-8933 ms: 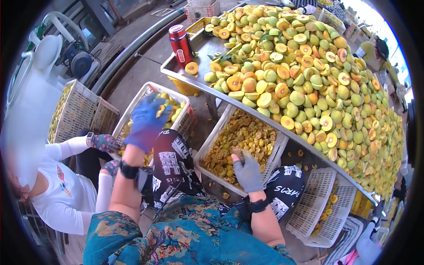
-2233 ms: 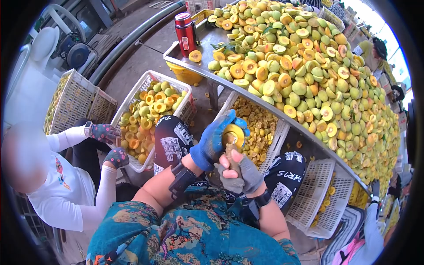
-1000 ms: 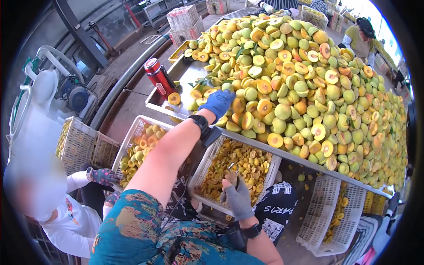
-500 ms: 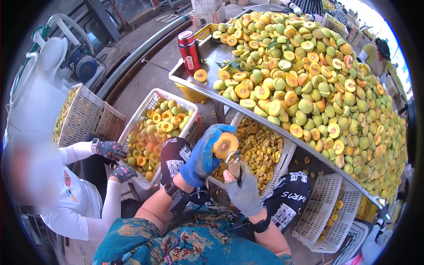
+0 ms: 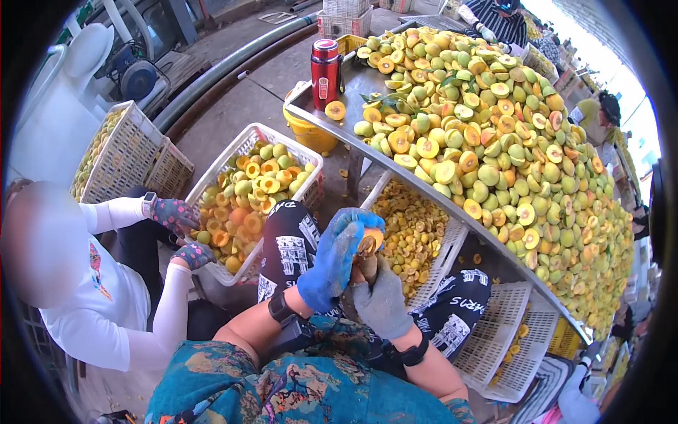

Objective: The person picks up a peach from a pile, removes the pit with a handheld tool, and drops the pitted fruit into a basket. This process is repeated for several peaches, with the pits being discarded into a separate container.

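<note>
My left hand (image 5: 330,258), in a blue glove, is closed around a peach half (image 5: 375,236), cut face toward the grey-gloved hand. My right hand (image 5: 385,300) grips the handle of a coring tool (image 5: 367,266). The tool's metal end is at the stone in the middle of the cut face; how deep it sits is hidden. Below and beyond my hands stands a white crate (image 5: 446,258) of small brownish-yellow fruit pieces. Cut and hollowed peach halves fill another white crate (image 5: 317,164) to the left.
A metal table (image 5: 417,178) carries a large heap of halved peaches (image 5: 487,134) and a red thermos (image 5: 325,76). Under its corner is a yellow bucket (image 5: 311,133). A co-worker in a white shirt (image 5: 99,311) sits at left. White crates (image 5: 494,332) stand at right.
The tool's metal end has moved into the peach half's centre, and the fruit has turned in my left hand. My hands are slightly lower. The view has shifted a little.
</note>
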The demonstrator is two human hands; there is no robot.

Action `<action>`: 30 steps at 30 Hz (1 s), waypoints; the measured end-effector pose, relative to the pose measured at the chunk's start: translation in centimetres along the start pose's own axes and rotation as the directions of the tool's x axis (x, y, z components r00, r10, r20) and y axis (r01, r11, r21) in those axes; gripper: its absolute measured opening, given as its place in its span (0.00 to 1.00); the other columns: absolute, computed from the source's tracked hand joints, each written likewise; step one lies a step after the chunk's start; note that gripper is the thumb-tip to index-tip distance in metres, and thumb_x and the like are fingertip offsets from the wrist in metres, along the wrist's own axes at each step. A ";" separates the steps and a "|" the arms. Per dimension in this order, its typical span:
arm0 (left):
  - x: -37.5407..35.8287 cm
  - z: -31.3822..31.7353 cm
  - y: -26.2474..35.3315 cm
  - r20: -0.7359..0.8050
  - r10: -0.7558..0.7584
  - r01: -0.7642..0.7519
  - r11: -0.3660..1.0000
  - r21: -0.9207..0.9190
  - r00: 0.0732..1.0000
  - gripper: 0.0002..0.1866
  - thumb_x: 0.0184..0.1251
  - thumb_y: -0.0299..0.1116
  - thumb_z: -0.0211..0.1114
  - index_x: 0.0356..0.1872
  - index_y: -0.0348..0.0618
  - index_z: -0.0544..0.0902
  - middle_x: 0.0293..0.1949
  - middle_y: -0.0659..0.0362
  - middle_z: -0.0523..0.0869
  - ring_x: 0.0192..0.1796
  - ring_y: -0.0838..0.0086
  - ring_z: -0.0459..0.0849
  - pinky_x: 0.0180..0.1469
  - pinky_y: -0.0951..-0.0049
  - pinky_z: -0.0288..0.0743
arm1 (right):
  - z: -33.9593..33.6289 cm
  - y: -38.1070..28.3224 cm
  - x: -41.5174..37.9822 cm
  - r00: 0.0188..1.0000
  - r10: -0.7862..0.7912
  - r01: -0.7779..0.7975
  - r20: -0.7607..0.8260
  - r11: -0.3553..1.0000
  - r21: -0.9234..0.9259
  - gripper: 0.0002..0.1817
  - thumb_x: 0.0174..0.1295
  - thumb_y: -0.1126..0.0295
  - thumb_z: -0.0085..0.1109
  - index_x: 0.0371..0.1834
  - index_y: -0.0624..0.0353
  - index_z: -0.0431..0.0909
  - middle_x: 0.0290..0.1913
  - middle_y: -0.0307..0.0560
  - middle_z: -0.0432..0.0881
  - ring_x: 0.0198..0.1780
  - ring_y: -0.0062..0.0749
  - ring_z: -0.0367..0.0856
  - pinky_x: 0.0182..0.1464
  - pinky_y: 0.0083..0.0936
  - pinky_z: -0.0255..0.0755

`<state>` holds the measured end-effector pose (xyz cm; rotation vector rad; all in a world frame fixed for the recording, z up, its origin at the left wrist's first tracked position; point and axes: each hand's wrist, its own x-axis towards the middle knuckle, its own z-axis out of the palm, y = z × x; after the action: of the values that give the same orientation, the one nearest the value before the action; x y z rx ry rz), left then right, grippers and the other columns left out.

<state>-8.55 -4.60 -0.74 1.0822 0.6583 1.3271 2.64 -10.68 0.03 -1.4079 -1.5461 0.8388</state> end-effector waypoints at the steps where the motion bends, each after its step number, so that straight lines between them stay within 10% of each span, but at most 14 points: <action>1: 0.0 0.0 0.2 -0.002 0.001 -0.001 1.000 -0.007 1.000 0.19 0.76 0.45 0.52 0.49 0.38 0.78 0.49 0.55 0.80 0.51 0.73 0.79 0.58 0.72 0.72 | -0.1 0.0 0.0 1.000 -0.004 0.003 0.019 1.000 0.028 0.20 0.66 0.59 0.60 0.50 0.65 0.74 0.31 0.65 0.82 0.36 0.62 0.83 0.34 0.44 0.76; 5: 0.2 -0.5 0.6 0.067 -0.094 0.099 0.992 -0.077 0.993 0.23 0.76 0.50 0.52 0.47 0.36 0.79 0.43 0.56 0.82 0.44 0.75 0.81 0.51 0.74 0.75 | -0.8 -0.1 -0.1 0.994 0.043 -0.046 0.105 0.999 0.021 0.19 0.66 0.61 0.58 0.47 0.69 0.74 0.31 0.64 0.82 0.35 0.62 0.83 0.35 0.42 0.74; 8: -0.2 0.2 1.3 0.077 -0.127 0.109 0.973 0.204 0.989 0.23 0.77 0.50 0.51 0.47 0.36 0.79 0.44 0.56 0.82 0.45 0.75 0.81 0.51 0.74 0.75 | -1.3 1.0 0.0 0.987 0.095 -0.077 0.127 0.988 -0.136 0.18 0.65 0.61 0.60 0.48 0.66 0.75 0.31 0.63 0.82 0.35 0.59 0.84 0.36 0.41 0.76; 10: -0.7 0.3 -0.1 0.016 -0.105 0.104 0.993 0.054 0.994 0.23 0.78 0.49 0.50 0.47 0.35 0.80 0.43 0.56 0.83 0.46 0.76 0.80 0.51 0.75 0.75 | -1.9 1.0 0.0 0.917 0.223 -0.287 0.332 0.945 0.158 0.17 0.65 0.63 0.59 0.47 0.66 0.74 0.31 0.61 0.82 0.35 0.55 0.85 0.37 0.38 0.76; 13: -1.0 1.3 0.6 0.004 -0.175 0.175 0.983 -0.058 0.985 0.24 0.78 0.49 0.50 0.48 0.35 0.80 0.43 0.56 0.83 0.46 0.76 0.80 0.51 0.75 0.75 | -1.0 0.8 -1.0 0.992 0.053 -0.075 0.115 0.978 0.195 0.18 0.65 0.61 0.59 0.46 0.67 0.75 0.31 0.59 0.82 0.36 0.52 0.85 0.39 0.36 0.76; 17: -0.6 1.3 0.6 -0.022 -0.197 0.195 0.978 -0.073 0.980 0.25 0.78 0.51 0.49 0.46 0.34 0.81 0.42 0.55 0.84 0.44 0.75 0.81 0.50 0.74 0.75 | -2.1 0.8 -0.7 0.972 0.143 -0.171 0.184 0.974 0.148 0.19 0.65 0.59 0.59 0.45 0.68 0.76 0.32 0.61 0.82 0.38 0.55 0.85 0.39 0.38 0.76; 23: 0.6 0.1 0.2 0.222 -0.233 0.248 0.968 -0.043 0.947 0.26 0.78 0.50 0.51 0.40 0.33 0.83 0.37 0.56 0.85 0.39 0.75 0.82 0.47 0.74 0.76 | -4.6 0.3 -0.1 0.864 0.246 -0.292 0.439 0.955 0.041 0.21 0.65 0.56 0.59 0.45 0.69 0.76 0.33 0.64 0.82 0.41 0.60 0.84 0.40 0.41 0.75; 29: 2.3 -1.3 -0.6 0.418 -0.403 0.223 0.882 0.415 0.814 0.26 0.78 0.47 0.50 0.31 0.33 0.83 0.35 0.53 0.85 0.41 0.69 0.83 0.47 0.69 0.77 | -4.2 3.9 -0.4 0.867 0.148 -0.097 0.476 0.987 -0.131 0.22 0.67 0.53 0.55 0.40 0.66 0.76 0.25 0.50 0.80 0.29 0.37 0.82 0.31 0.32 0.71; 30: 2.5 -1.5 -0.6 0.502 -0.363 0.174 0.906 0.385 0.785 0.26 0.77 0.47 0.50 0.30 0.33 0.83 0.34 0.52 0.85 0.41 0.67 0.83 0.46 0.68 0.77 | -4.1 4.5 -0.5 0.780 0.227 -0.321 0.583 0.945 0.062 0.21 0.67 0.52 0.55 0.38 0.64 0.75 0.25 0.47 0.80 0.27 0.36 0.81 0.29 0.31 0.70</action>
<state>-9.16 -1.74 -1.39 1.4995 0.5576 0.5958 8.21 -10.81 -2.49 -1.3492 -1.6685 1.6511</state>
